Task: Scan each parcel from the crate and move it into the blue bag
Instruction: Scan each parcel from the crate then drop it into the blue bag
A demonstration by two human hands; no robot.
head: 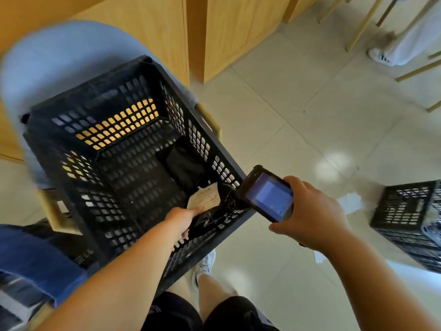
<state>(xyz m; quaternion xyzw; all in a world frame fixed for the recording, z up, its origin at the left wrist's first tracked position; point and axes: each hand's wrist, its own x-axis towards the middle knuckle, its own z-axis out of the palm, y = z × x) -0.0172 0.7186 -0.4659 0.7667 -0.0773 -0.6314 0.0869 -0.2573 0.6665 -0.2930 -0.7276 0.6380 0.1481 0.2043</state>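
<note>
A black slatted crate (78,163) stands on a pale blue chair (59,58). At its bottom right corner lies a black parcel (210,217) with a cream label (205,198); a second black parcel (183,166) lies beyond it. My left hand (183,219) reaches into the crate and grips the near edge of the labelled parcel. My right hand (310,216) holds a handheld scanner (268,194) with a lit screen just outside the crate's right wall, pointed toward the label. The blue bag (35,256) sits at the lower left.
A second black crate (410,220) stands on the tiled floor at the right, with scraps of white paper (349,203) near it. Wooden cabinets (226,32) line the back. Another person's legs and chair legs (358,29) show at the top right.
</note>
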